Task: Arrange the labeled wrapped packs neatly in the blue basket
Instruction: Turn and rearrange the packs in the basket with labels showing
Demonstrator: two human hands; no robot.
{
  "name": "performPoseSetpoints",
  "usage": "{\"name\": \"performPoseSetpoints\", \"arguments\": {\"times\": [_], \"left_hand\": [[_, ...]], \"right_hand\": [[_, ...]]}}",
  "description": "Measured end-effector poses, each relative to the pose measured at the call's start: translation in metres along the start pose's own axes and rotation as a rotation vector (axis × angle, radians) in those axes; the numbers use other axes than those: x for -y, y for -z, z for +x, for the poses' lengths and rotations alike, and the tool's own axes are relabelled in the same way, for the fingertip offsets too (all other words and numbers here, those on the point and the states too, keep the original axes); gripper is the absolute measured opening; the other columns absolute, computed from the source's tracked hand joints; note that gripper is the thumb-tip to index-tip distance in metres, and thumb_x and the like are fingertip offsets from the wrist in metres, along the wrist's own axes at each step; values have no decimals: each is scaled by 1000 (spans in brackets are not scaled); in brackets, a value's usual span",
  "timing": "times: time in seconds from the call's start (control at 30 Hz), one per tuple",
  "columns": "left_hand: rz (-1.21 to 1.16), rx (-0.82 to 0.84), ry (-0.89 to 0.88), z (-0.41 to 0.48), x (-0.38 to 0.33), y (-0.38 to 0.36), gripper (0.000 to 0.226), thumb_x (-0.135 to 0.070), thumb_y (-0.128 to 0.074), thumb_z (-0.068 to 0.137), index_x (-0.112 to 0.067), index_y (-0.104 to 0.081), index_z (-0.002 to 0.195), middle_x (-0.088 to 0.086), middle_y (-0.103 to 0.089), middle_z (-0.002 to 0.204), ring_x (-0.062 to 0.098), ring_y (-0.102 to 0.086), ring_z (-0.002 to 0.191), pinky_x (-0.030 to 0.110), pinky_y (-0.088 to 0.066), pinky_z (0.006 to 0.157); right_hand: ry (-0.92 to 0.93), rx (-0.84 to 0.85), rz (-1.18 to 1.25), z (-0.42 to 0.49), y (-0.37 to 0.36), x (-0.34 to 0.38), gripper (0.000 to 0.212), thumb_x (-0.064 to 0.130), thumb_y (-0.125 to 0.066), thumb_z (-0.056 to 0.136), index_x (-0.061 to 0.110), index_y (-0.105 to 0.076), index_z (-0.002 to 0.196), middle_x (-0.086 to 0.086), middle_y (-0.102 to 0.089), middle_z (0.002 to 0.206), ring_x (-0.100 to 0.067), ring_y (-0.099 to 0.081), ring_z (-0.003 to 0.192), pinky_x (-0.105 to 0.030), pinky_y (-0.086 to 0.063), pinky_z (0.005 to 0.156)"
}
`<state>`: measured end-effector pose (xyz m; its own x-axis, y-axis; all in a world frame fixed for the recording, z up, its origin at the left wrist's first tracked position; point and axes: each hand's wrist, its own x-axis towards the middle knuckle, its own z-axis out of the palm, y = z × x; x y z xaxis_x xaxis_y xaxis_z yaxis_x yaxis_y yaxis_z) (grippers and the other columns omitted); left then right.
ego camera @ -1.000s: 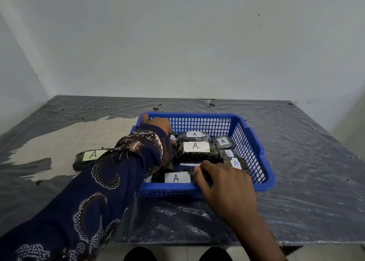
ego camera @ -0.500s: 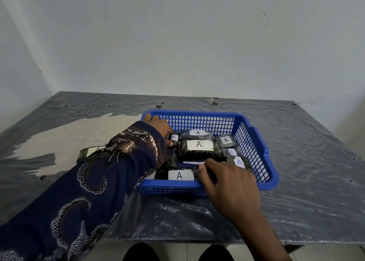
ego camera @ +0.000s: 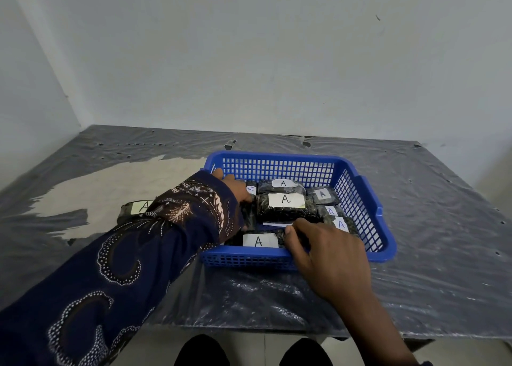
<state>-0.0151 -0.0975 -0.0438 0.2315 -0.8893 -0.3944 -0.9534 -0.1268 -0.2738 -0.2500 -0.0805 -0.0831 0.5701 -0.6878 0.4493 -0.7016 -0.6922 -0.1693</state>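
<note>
The blue basket [ego camera: 357,196] stands mid-table and holds several dark wrapped packs with white "A" labels. A large pack [ego camera: 285,203] lies in the middle, with smaller packs [ego camera: 322,195] along the right wall. My left hand [ego camera: 235,184], in a patterned dark sleeve, reaches into the back left corner, fingers curled on a small pack [ego camera: 250,189]. My right hand [ego camera: 329,252] lies over the front rim. Its thumb and fingers hold the right end of the front pack [ego camera: 259,241]. One more labelled pack [ego camera: 138,207] lies on the table left of the basket, partly hidden by my sleeve.
The table is covered by a wrinkled grey plastic sheet [ego camera: 429,227] with a pale worn patch [ego camera: 110,188] at the left. White walls close in behind and at the left. The table's front edge is close to me, with my dark shoes [ego camera: 202,351] below it.
The view has tilted slightly. My left hand has slid a little further into the basket's back left corner. My right hand stays on the front pack.
</note>
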Motion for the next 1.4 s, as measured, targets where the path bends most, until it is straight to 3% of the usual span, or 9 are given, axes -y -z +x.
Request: {"name": "performPoseSetpoints", "arguments": {"times": [0.07, 0.23, 0.4, 0.57, 0.7, 0.9, 1.07, 1.27, 1.4], "left_hand": [[-66, -12, 16, -2, -2, 3, 56, -48, -54, 92, -22, -44, 140, 6, -44, 141, 29, -33, 133, 41, -16, 109], [-132, -83, -8, -14, -7, 11, 41, -34, -64, 90, -26, -55, 129, 2, -45, 138, 28, -33, 132, 33, -17, 112], [-170, -94, -3, -15, -8, 6, 46, -36, -61, 92, -30, -50, 137, 3, -45, 140, 28, -32, 135, 35, -14, 113], [-221, -29, -27, -4, -2, 1, 64, -37, -70, 84, -23, -46, 142, 4, -49, 140, 28, -41, 132, 37, -24, 111], [-327, -4, -71, -4, 1, -2, 50, -19, -66, 86, -8, -54, 134, 10, -53, 138, 25, -47, 129, 30, -31, 107], [-473, -27, -66, -5, 2, -4, 58, -24, -78, 76, -14, -56, 129, 5, -58, 131, 23, -55, 119, 27, -39, 100], [-387, -80, -62, -12, 1, 0, 62, -29, -80, 75, -18, -54, 131, 1, -59, 126, 23, -53, 121, 33, -35, 107], [-121, -203, -105, -25, -1, -2, 39, -50, -60, 85, -35, -63, 121, -8, -63, 107, 21, -47, 117, 41, -19, 102], [-35, -171, -111, -28, -2, -2, 41, -53, -57, 87, -39, -57, 126, -6, -59, 115, 22, -45, 116, 40, -20, 100]], "right_hand": [[-2, 3, 1, 0, 0, 0, 45, 56, -28, 97, 25, -48, 73, 3, -52, 57, -13, -49, 51, -33, -45, 48], [0, 0, -2, 0, 0, 0, 45, 56, -28, 97, 24, -48, 73, 3, -53, 58, -13, -50, 52, -32, -44, 49], [1, -1, 11, -1, 0, 0, 45, 56, -27, 97, 24, -50, 74, 3, -53, 58, -13, -50, 52, -33, -43, 49], [1, -2, 15, 0, 0, 0, 45, 56, -26, 96, 25, -49, 73, 4, -53, 58, -13, -50, 52, -32, -43, 49], [-2, -9, 21, -1, 0, 1, 43, 55, -28, 97, 25, -45, 72, 4, -52, 57, -14, -49, 51, -34, -44, 49], [7, -10, 20, -1, 0, 0, 44, 55, -28, 97, 25, -48, 73, 4, -52, 57, -13, -49, 50, -33, -43, 48], [5, -6, 6, 0, 0, 0, 45, 56, -27, 97, 25, -50, 73, 4, -53, 58, -13, -49, 51, -30, -38, 48], [-2, -10, 6, -1, 1, 1, 45, 55, -28, 96, 24, -49, 72, 3, -53, 57, -14, -49, 51, -31, -37, 47], [-5, -14, -1, -1, 0, 0, 44, 55, -30, 97, 24, -48, 72, 3, -52, 56, -14, -49, 50, -31, -36, 47]]}}
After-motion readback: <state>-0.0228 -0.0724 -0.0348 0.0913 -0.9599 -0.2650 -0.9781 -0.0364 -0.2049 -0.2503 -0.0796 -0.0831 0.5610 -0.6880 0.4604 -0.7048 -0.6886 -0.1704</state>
